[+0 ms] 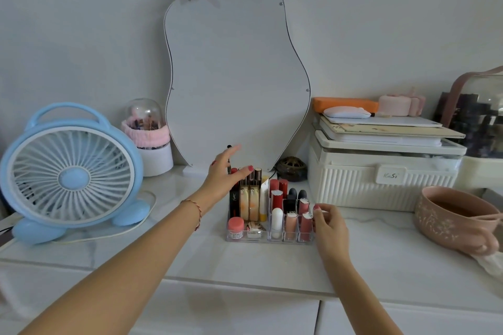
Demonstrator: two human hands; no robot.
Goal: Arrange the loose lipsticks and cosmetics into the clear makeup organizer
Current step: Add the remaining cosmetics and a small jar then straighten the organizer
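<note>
The clear makeup organizer [268,239] stands on the white counter in front of the mirror. It holds red lipsticks [277,196], pink tubes [290,223], a white stick [277,219], gold tubes [253,200], a black tube [234,200] and a small pink jar [236,224]. My left hand [221,174] hovers over the tall tubes at the back left, fingers spread; a thin dark pen [229,153] stands between index finger and thumb. My right hand [330,224] is at the organizer's right side, its fingertips pinching a small white-capped lipstick [318,208].
A blue desk fan [70,174] with a trailing cable sits on the left, a glass-domed jar [147,128] behind it. A white storage box [381,179] with stacked items stands right of the mirror [234,76]. A pink bowl [457,215] sits far right. A dark round ornament [291,167] lies behind the organizer.
</note>
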